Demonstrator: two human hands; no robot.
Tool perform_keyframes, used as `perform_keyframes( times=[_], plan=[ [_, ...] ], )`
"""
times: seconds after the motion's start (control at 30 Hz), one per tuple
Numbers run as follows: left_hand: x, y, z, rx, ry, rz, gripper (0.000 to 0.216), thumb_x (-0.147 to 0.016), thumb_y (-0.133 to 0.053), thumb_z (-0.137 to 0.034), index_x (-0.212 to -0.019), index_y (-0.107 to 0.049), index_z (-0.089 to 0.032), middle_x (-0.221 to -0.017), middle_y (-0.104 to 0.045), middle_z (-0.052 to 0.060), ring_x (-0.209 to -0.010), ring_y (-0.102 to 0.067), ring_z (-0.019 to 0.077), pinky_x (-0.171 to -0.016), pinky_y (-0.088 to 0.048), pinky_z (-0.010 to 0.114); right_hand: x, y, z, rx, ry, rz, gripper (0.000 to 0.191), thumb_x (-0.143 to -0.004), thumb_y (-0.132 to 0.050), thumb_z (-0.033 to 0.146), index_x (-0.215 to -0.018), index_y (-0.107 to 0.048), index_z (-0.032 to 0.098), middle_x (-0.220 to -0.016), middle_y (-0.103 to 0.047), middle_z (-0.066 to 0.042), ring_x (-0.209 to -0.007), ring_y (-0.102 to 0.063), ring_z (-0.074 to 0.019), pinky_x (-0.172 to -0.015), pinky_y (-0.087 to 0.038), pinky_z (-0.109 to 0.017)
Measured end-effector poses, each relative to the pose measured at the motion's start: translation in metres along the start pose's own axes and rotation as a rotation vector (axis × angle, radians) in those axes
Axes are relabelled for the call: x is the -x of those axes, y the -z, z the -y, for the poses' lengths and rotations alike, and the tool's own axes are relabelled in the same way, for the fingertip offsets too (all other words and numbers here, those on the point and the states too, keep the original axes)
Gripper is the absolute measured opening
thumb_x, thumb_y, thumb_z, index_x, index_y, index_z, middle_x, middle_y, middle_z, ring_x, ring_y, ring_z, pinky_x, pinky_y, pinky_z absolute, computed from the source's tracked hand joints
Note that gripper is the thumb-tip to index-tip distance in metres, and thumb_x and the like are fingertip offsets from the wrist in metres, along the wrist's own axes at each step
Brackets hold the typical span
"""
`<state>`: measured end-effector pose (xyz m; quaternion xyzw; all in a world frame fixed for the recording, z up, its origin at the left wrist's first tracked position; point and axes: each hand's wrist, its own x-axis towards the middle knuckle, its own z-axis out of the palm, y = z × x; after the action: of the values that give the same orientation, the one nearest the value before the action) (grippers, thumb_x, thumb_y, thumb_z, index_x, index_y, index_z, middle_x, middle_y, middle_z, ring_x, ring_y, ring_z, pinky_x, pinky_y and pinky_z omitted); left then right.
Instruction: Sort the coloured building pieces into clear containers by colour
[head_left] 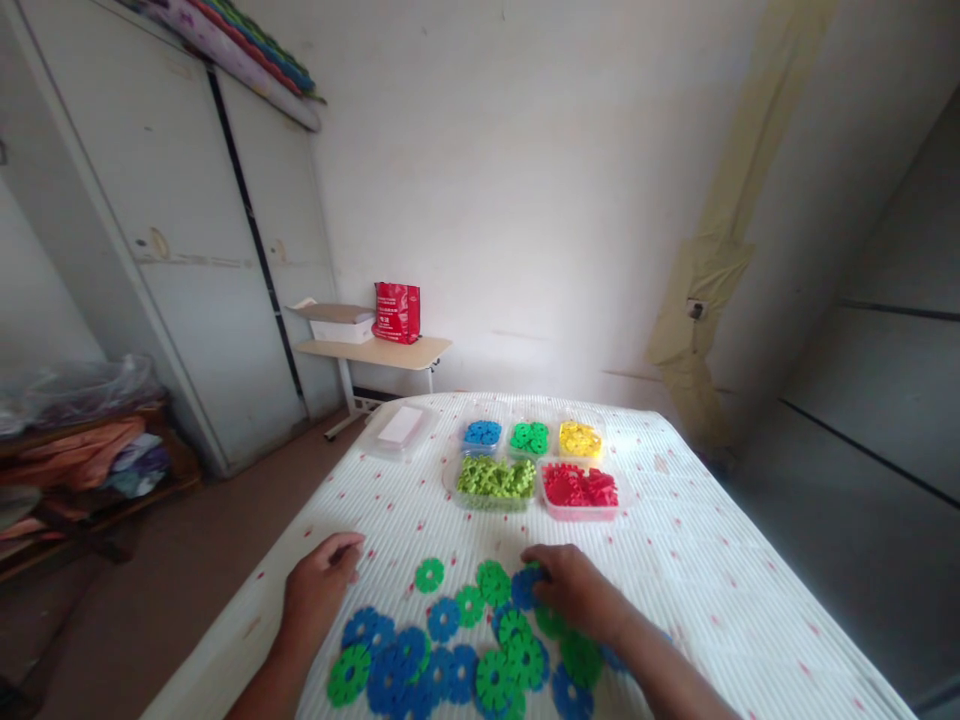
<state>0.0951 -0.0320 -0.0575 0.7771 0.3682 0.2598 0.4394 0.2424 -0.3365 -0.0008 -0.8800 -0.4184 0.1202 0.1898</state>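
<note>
While five trays [491, 505] at twelve o'clock already sit sorted, loose discs [442, 620] wait at six. The right hand [574, 592] pinches a blue disc [525, 588]; the left hand [319, 592], at nine, rests curled, contents unclear.

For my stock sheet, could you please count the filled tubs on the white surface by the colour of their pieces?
Blue tub: 1
Dark green tub: 1
Yellow tub: 1
Light green tub: 1
Red tub: 1
Total: 5
</note>
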Motion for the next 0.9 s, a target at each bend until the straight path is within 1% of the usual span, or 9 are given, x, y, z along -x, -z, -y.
perform_keyframes(
  times=[0.1, 0.23, 0.3, 0.4, 0.5, 0.63, 0.7, 0.8, 0.9],
  plan=[
    [0.001, 0.000, -0.002, -0.015, -0.002, -0.015, 0.036, -0.062, -0.051, -0.047, -0.081, -0.063, -0.019, -0.047, -0.057, -0.003, -0.050, -0.058, 0.0181, -0.047, -0.041, 0.025, -0.007, -0.008, 0.005, 0.137, -0.031, 0.058, 0.033, -0.067, -0.048, 0.010, -0.094, -0.066, 0.020, -0.094, -0.069, -0.007, -0.089, -0.061, -0.0204, -0.072, -0.038, -0.025],
    [0.005, 0.001, -0.010, -0.032, 0.008, -0.016, 0.034, -0.062, -0.049, -0.045, -0.079, -0.063, -0.020, -0.047, -0.057, -0.003, -0.048, -0.057, 0.0176, -0.047, -0.041, 0.025, -0.007, -0.008, 0.010, 0.193, -0.074, 0.023, 0.032, -0.065, -0.049, 0.010, -0.092, -0.064, 0.018, -0.091, -0.067, -0.010, -0.082, -0.061, -0.0220, -0.063, -0.036, -0.027],
    [0.006, 0.001, -0.013, -0.040, 0.005, -0.016, 0.033, -0.064, -0.049, -0.045, -0.080, -0.062, -0.019, -0.047, -0.056, -0.003, -0.048, -0.057, 0.0176, -0.048, -0.041, 0.025, -0.008, -0.001, 0.013, 0.208, -0.077, 0.005, 0.026, -0.062, -0.052, 0.010, -0.084, -0.064, 0.018, -0.087, -0.067, -0.008, -0.076, -0.061, -0.0206, -0.059, -0.034, -0.025],
    [0.007, 0.001, -0.015, -0.062, -0.014, -0.026, 0.032, -0.065, -0.048, -0.044, -0.080, -0.062, -0.019, -0.048, -0.057, -0.003, -0.048, -0.057, 0.0175, -0.050, -0.042, 0.025, -0.022, 0.020, 0.020, 0.195, -0.059, -0.025, 0.011, -0.060, -0.058, 0.011, -0.068, -0.062, 0.018, -0.069, -0.065, -0.002, -0.063, -0.058, -0.0150, -0.052, -0.030, -0.021],
    [0.007, 0.001, -0.015, -0.063, -0.027, -0.033, 0.030, -0.066, -0.048, -0.041, -0.079, -0.062, -0.019, -0.051, -0.059, -0.003, -0.050, -0.058, 0.0175, -0.053, -0.043, 0.026, -0.057, 0.048, 0.031, 0.173, -0.049, -0.140, 0.008, -0.066, -0.056, 0.012, -0.068, -0.061, 0.018, -0.064, -0.063, 0.000, -0.059, -0.056, -0.0117, -0.051, -0.031, -0.019],
    [0.009, 0.001, -0.015, -0.059, -0.028, -0.043, 0.028, -0.068, -0.048, -0.038, -0.080, -0.062, -0.018, -0.051, -0.060, -0.003, -0.051, -0.058, 0.0173, -0.056, -0.045, 0.026, -0.109, 0.076, 0.043, 0.150, -0.057, -0.388, 0.019, -0.078, -0.047, 0.014, -0.091, -0.061, 0.016, -0.088, -0.066, -0.006, -0.079, -0.058, -0.0147, -0.065, -0.038, -0.022],
    [0.009, 0.000, -0.012, -0.039, -0.043, -0.043, 0.027, -0.068, -0.048, -0.038, -0.080, -0.062, -0.018, -0.054, -0.061, -0.002, -0.052, -0.058, 0.0166, -0.057, -0.045, 0.026, -0.121, 0.082, 0.045, 0.131, -0.055, -0.481, 0.024, -0.079, -0.047, 0.015, -0.100, -0.058, 0.015, -0.099, -0.064, -0.009, -0.087, -0.058, -0.0163, -0.072, -0.039, -0.024],
    [0.007, -0.001, -0.007, -0.006, -0.080, -0.038, 0.027, -0.069, -0.049, -0.038, -0.080, -0.063, -0.018, -0.063, -0.065, -0.001, -0.054, -0.059, 0.0158, -0.058, -0.047, 0.026, -0.108, 0.084, 0.039, 0.109, -0.037, -0.567, 0.026, -0.081, -0.043, 0.018, -0.102, -0.058, 0.014, -0.100, -0.064, -0.010, -0.087, -0.059, -0.0171, -0.075, -0.041, -0.025],
    [0.007, -0.004, -0.004, -0.020, -0.151, 0.000, 0.026, -0.070, -0.051, -0.037, -0.079, -0.065, -0.017, -0.072, -0.068, 0.001, -0.065, -0.062, 0.0170, -0.065, -0.048, 0.026, -0.067, 0.078, 0.017, 0.098, -0.032, -0.623, 0.027, -0.084, -0.036, 0.022, -0.088, -0.062, 0.016, -0.086, -0.066, -0.008, -0.080, -0.061, -0.0178, -0.073, -0.042, -0.026]
  ],
)
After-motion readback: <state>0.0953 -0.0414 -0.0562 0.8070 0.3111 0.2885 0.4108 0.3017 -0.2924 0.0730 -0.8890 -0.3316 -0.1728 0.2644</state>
